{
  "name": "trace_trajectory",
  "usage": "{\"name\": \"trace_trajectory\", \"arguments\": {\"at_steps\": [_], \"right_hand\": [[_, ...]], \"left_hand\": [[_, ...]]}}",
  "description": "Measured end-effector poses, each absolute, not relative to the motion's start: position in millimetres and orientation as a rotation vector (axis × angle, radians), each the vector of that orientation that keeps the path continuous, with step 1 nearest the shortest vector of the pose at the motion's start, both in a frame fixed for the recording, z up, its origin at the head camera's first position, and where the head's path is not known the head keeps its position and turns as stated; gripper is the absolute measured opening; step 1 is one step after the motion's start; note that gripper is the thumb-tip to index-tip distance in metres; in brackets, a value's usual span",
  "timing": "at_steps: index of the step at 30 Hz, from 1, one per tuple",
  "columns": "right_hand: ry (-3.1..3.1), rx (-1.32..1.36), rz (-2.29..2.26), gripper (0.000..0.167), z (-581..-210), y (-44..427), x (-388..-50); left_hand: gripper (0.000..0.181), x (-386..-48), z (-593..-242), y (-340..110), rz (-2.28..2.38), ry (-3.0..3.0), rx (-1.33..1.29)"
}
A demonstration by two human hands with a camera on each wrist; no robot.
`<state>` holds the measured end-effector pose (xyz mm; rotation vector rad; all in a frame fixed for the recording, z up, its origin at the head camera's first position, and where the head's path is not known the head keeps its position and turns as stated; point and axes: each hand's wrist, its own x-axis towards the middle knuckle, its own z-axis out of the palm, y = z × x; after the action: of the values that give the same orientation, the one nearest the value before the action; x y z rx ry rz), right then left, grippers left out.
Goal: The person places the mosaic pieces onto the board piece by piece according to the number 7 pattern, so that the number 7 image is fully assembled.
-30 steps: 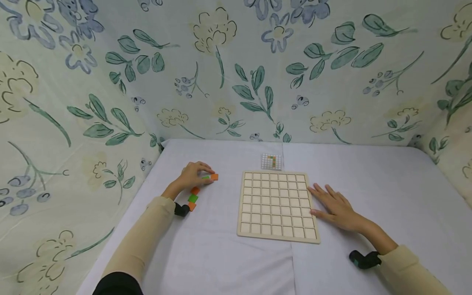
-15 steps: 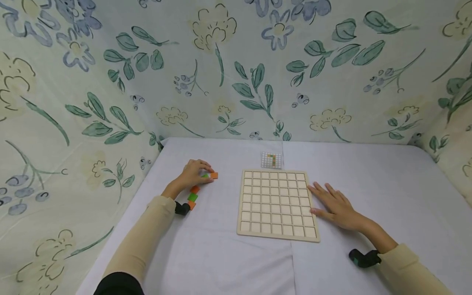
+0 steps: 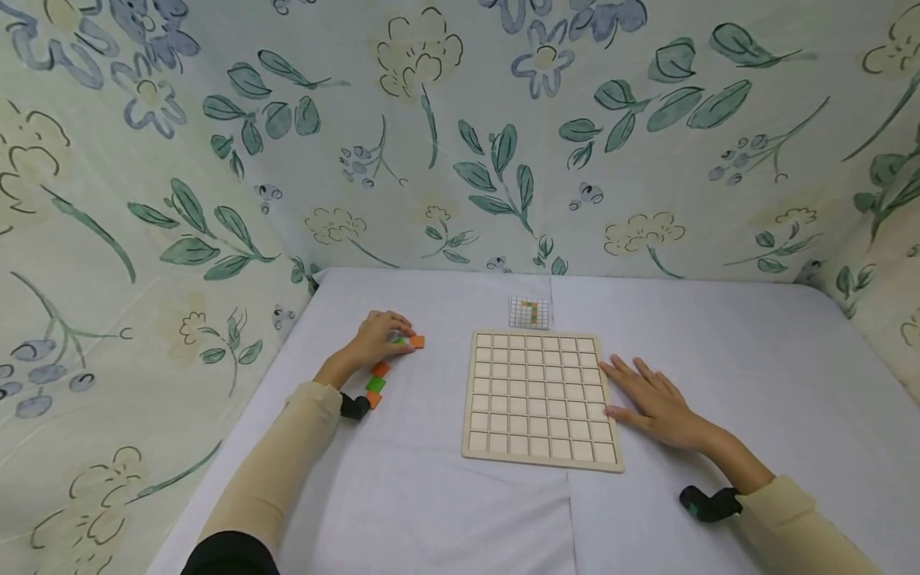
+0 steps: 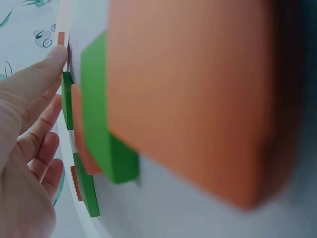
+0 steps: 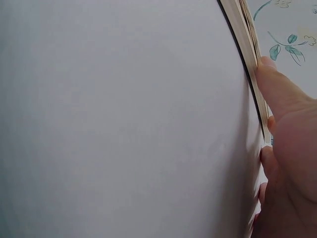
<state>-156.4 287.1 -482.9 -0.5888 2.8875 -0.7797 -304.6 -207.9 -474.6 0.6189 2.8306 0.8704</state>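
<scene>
On the left of the table the left hand pinches an orange tile between thumb and fingertips, with a green tile partly hidden under the fingers. In the left wrist view the thumb of the left hand overlaps the orange tile. Below the hand lie orange and green tiles. The right hand lies with spread fingers, its thumb and index tips touching the right edge of the wooden grid board. The right wrist view shows this hand against the board's side.
Behind the board lies a small grid card with orange and green squares. White cloth covers the table, and a flower-patterned curtain hangs behind and to the left. Black wrist devices are on both arms.
Almost nothing differs in the head view; the left fingertips and the orange tile have shifted very slightly. The right hand stays at the board's edge.
</scene>
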Motion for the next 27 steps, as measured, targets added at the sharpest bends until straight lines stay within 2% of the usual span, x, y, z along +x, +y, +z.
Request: {"name": "trace_trajectory", "arguments": {"at_steps": [8, 17, 27], "right_hand": [[2.925, -0.635, -0.841, 0.073, -490.3, 289.1, -155.7], [2.888, -0.590, -0.764, 0.075, -485.9, 287.7, -156.9], [2.969, -0.666, -0.774, 0.073, -497.7, 291.6, -157.5]], "left_hand": [[0.027, -298.6, -463.2, -198.0, 0.889, 2.800, 0.757], [0.031, -291.7, -441.3, -167.0, 0.980, 2.734, 0.890], [0.031, -285.6, -433.4, -121.0, 0.976, 2.766, 0.866]]}}
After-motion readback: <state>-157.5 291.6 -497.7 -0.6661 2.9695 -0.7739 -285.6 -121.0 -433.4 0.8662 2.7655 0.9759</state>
